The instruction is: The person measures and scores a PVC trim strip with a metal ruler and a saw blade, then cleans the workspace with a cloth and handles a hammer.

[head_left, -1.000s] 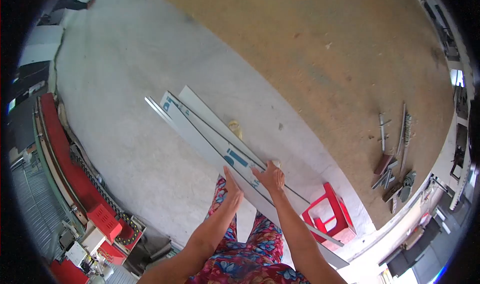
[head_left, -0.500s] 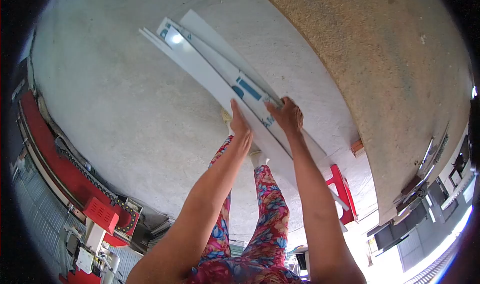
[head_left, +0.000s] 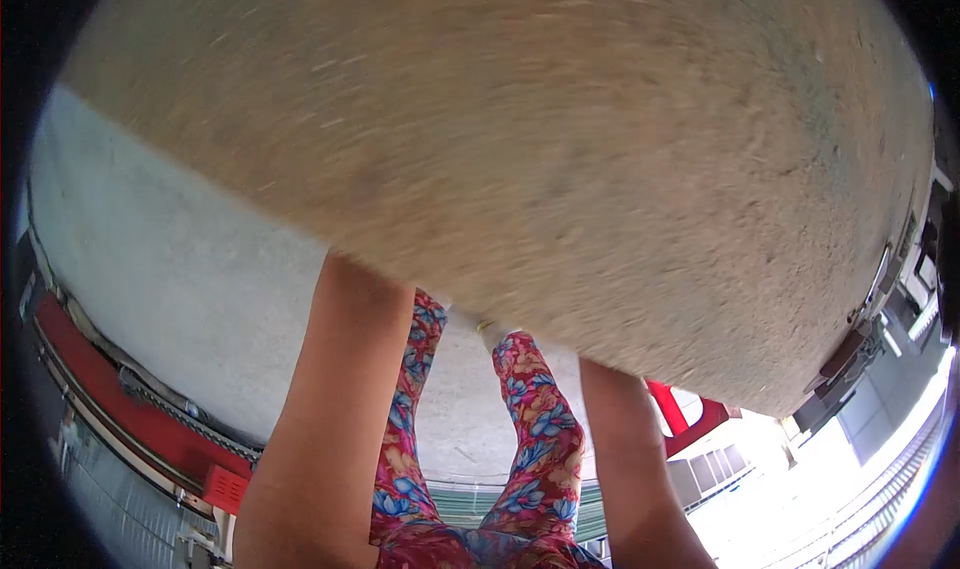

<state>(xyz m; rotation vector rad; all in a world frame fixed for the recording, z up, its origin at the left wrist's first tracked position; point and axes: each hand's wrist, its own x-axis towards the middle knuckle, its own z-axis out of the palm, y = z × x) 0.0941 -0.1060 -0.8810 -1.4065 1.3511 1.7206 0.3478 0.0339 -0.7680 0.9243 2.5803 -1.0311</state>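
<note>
Both my hands are hidden beneath the broad tan, rough-surfaced board or tabletop [head_left: 540, 159] that fills the upper part of the view. My left forearm [head_left: 350, 399] runs up to the board's near edge and disappears under it. Further right, my right forearm [head_left: 628, 439] vanishes under the same edge. What the hands hold or touch cannot be seen. The long white strips from the earlier frame are out of sight as well.
Pale concrete floor [head_left: 180, 239] lies at left. A red plastic stool [head_left: 690, 419] stands beside my right arm. Along the left edge runs a red machine rail [head_left: 130, 389]. Metal parts [head_left: 850, 339] rest near the board's right end.
The view has shifted so the tan board now covers much more of it. My hands, earlier gripping the white strips over the floor, have gone under the board along with the strips.
</note>
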